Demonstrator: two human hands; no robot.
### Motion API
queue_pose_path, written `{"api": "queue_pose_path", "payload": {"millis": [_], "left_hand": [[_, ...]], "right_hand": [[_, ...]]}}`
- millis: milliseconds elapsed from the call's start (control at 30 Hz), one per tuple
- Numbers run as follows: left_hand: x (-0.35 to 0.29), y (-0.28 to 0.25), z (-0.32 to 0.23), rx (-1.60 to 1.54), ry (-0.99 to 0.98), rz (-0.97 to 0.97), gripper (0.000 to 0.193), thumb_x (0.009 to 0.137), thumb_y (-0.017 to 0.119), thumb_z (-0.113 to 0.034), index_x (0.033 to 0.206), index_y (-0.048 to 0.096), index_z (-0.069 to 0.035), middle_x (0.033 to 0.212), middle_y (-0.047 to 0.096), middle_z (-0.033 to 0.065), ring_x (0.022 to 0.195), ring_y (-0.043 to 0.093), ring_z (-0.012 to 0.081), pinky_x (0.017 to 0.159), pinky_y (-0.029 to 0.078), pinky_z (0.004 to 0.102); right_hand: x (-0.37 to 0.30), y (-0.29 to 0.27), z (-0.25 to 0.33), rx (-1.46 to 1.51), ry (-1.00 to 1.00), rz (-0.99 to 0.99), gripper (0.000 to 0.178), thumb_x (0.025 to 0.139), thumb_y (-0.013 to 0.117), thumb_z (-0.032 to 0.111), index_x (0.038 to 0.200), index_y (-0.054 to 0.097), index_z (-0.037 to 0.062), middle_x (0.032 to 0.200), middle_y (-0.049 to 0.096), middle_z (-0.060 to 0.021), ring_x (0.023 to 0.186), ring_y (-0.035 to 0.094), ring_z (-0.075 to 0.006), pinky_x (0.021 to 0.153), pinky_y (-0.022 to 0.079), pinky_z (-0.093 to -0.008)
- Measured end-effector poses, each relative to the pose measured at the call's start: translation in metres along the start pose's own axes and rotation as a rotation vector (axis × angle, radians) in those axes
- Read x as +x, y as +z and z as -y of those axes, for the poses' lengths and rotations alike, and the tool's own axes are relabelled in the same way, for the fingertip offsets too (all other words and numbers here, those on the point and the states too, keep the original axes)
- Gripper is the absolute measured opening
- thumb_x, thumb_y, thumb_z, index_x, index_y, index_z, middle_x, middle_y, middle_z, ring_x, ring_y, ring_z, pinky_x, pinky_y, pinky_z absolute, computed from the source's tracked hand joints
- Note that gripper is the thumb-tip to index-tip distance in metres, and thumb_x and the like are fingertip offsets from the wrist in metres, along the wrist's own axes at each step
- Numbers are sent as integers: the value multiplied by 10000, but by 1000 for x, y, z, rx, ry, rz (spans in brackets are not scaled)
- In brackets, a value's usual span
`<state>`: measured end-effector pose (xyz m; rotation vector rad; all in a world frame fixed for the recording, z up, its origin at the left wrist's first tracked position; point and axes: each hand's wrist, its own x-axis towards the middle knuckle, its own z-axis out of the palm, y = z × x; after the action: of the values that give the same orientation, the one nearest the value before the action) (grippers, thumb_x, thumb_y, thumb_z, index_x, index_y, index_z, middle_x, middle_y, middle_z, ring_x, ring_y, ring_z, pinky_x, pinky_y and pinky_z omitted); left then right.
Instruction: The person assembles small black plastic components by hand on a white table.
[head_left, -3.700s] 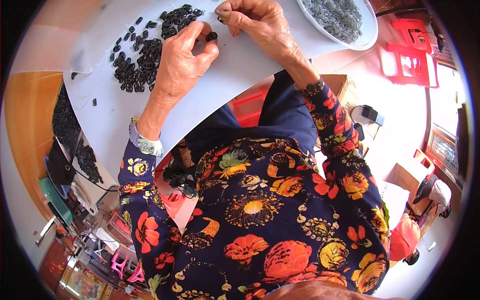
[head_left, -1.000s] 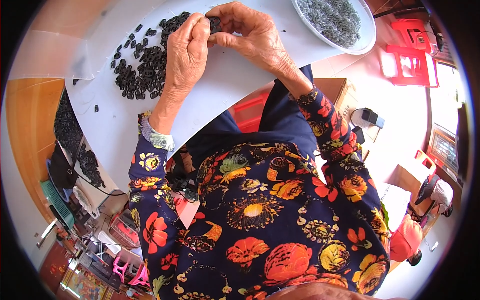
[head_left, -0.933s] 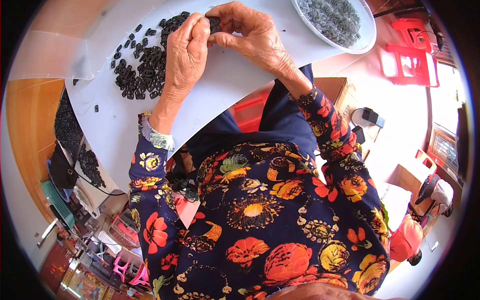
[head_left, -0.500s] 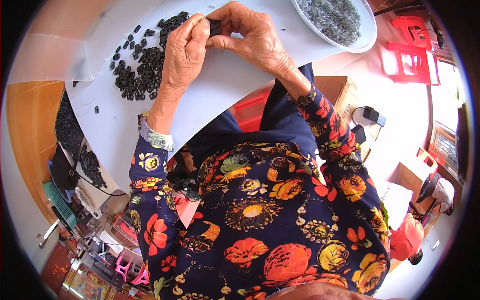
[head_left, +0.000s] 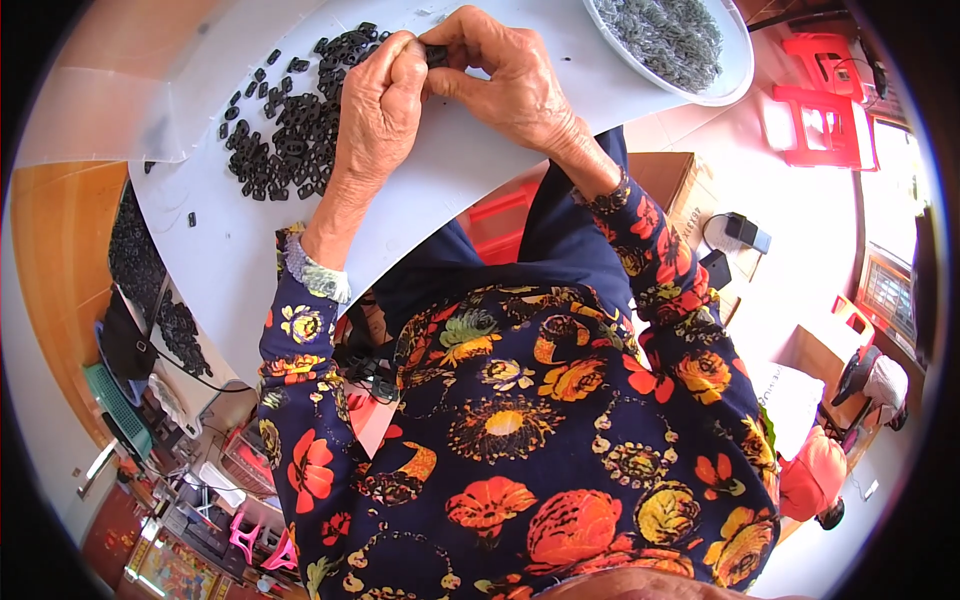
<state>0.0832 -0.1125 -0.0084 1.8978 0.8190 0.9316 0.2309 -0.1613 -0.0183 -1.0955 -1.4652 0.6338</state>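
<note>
Seen from the wearer's head, looking down: at far left, a curved orange wooden panel (head_left: 65, 260), with a dark mass of small parts (head_left: 135, 245) beside it, lower than the table. A teal basket (head_left: 115, 405) sits below that. Next comes a pale table (head_left: 240, 265), its upper left corner crossed by a translucent plastic sheet (head_left: 105, 115). On the tabletop lies a scattered pile of small black pieces (head_left: 285, 150), densest just left of the hands. The left hand (head_left: 380, 110) is raised over the table, thumb and fingers drawn tightly together; what is between them is hidden. Its fingertips meet those of the right hand (head_left: 510, 85), where one black piece (head_left: 436, 56) shows, partly covered. The right thumb and forefinger close around this piece, leaving a gap behind them through which tabletop shows. Below, the wearer's navy flowered top (head_left: 505, 425) fills the middle. Right of the hands, a cardboard box (head_left: 665, 185) stands under the table edge, and a white tub (head_left: 742, 85) holds many clear grey bits (head_left: 665, 45). Farther right are red stools (head_left: 820, 125)
</note>
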Motion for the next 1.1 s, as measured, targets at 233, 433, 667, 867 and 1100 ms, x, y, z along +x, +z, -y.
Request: {"api": "queue_pose_path", "payload": {"millis": [233, 433, 667, 867, 1100], "left_hand": [[-3, 3, -3, -15, -1, -16, 229, 938, 460, -149, 762, 409, -11, 591, 311, 38, 554, 295, 103, 482, 328, 282], [-2, -1, -12, -19, -21, 18, 225, 941, 458, -156, 773, 431, -8, 591, 331, 40, 560, 315, 98, 495, 347, 280], [-2, -6, -3, 32, 61, 18, 226, 960, 480, -179, 824, 468, 0, 588, 360, 55, 543, 335, 120, 497, 362, 291], [2, -11, 6, 71, 75, 7, 194, 959, 476, -160, 858, 491, 4, 612, 447, 93, 527, 405, 182, 509, 391, 320], [6, 5, -8, 78, 197, 37, 94, 892, 501, -40, 832, 457, 19, 672, 513, 187, 604, 535, 357, 556, 446, 377]], "right_hand": [[-1, 0, 3, 22, -44, -10, 228, 755, 700, 38, 932, 561, -3, 721, 669, -88, 672, 662, -183, 633, 532, -294], [-2, 2, 1, -3, -90, -3, 209, 761, 701, 40, 893, 546, -6, 730, 669, -94, 664, 661, -182, 621, 531, -291], [-4, 0, 5, 127, 70, 44, 227, 812, 676, 46, 1009, 585, -22, 823, 677, -87, 756, 654, -130, 679, 532, -272], [3, 3, 6, 339, 174, 66, 208, 893, 588, 61, 1079, 576, -33, 865, 669, -81, 756, 631, -113, 693, 519, -240], [5, -4, 2, 222, 185, 5, 133, 944, 526, 104, 1005, 579, -3, 714, 588, -9, 633, 517, -50, 589, 454, -214]]}}
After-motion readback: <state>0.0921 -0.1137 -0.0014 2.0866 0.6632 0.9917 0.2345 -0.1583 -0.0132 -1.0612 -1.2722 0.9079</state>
